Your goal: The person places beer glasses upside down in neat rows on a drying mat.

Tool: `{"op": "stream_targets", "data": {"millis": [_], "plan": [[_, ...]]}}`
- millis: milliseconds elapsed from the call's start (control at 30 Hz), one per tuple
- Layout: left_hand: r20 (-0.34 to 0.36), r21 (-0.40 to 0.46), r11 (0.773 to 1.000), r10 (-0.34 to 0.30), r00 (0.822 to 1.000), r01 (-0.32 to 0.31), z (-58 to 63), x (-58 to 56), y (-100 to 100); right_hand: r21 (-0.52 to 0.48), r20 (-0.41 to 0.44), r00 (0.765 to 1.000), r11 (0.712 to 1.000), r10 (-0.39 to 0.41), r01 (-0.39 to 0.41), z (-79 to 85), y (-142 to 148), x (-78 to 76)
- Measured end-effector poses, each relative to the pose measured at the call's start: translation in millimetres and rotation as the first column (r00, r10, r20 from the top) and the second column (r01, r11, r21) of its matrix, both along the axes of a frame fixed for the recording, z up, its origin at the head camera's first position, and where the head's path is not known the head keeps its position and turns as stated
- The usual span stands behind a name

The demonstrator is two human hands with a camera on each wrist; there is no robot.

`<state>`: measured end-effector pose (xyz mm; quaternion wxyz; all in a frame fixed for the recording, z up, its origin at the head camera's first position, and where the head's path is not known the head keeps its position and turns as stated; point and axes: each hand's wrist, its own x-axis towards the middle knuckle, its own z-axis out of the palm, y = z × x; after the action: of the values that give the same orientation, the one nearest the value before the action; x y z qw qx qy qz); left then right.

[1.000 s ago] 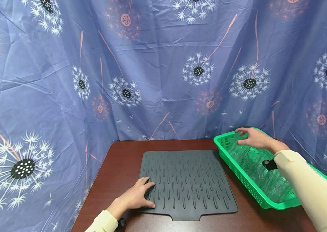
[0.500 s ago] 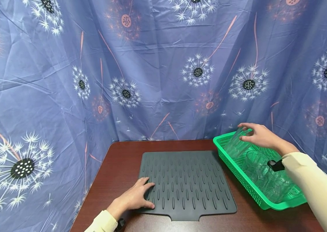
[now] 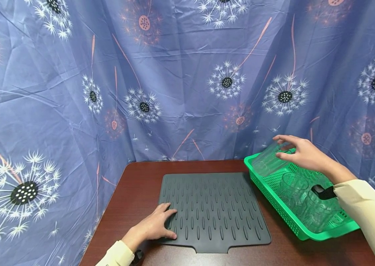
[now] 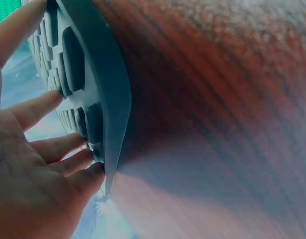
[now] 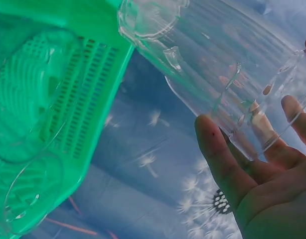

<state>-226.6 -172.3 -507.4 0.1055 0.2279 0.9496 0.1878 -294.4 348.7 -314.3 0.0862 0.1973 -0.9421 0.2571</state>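
Note:
A clear drinking glass (image 3: 267, 162) is gripped by my right hand (image 3: 303, 152) over the far end of the green basket (image 3: 275, 201). It tilts, with the hand at its upper end and the other end pointing down to the left. Seen from the right wrist, thumb and fingers curl round the rim end of the glass (image 5: 203, 55). My left hand (image 3: 152, 225) rests with spread fingers on the left edge of a dark grey ridged mat (image 3: 214, 207). In the left wrist view the fingertips touch the mat (image 4: 115, 84) along its edge.
More clear glasses (image 3: 293, 188) lie in the basket, which stands at the table's right side, beside the mat. The brown table (image 3: 137, 184) shows left of the mat. A blue dandelion-print curtain (image 3: 181, 92) hangs behind and to the sides.
My right hand has taken hold of a glass in the basket, lifted it and moved slightly right, tilting it more. My left hand has stayed on the mat.

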Motion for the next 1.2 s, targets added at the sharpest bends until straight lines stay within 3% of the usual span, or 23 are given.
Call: {"op": "stream_targets", "data": {"millis": [500,800,1000,1200], "plan": [[0.022,-0.014,1.000,-0.010,1.000,0.010,4.9,1.7,2.9,-0.061,-0.082,0.985,0.985,0.154,-0.159,-3.9,-31.9,30.5],[0.026,-0.012,1.000,-0.010,1.000,0.010,6.0,1.0,3.3,-0.195,-0.113,0.978,0.962,0.172,-0.192,-21.3,-45.8,42.3],[0.035,-0.005,1.000,-0.010,0.999,0.010,5.1,1.1,2.1,-0.244,-0.096,0.976,0.945,0.198,-0.216,-37.5,-52.2,45.8],[0.045,0.002,1.000,-0.009,0.999,0.009,4.1,-0.2,1.4,-0.323,-0.015,0.976,0.922,0.219,-0.212,-51.2,-58.5,49.2]]}}
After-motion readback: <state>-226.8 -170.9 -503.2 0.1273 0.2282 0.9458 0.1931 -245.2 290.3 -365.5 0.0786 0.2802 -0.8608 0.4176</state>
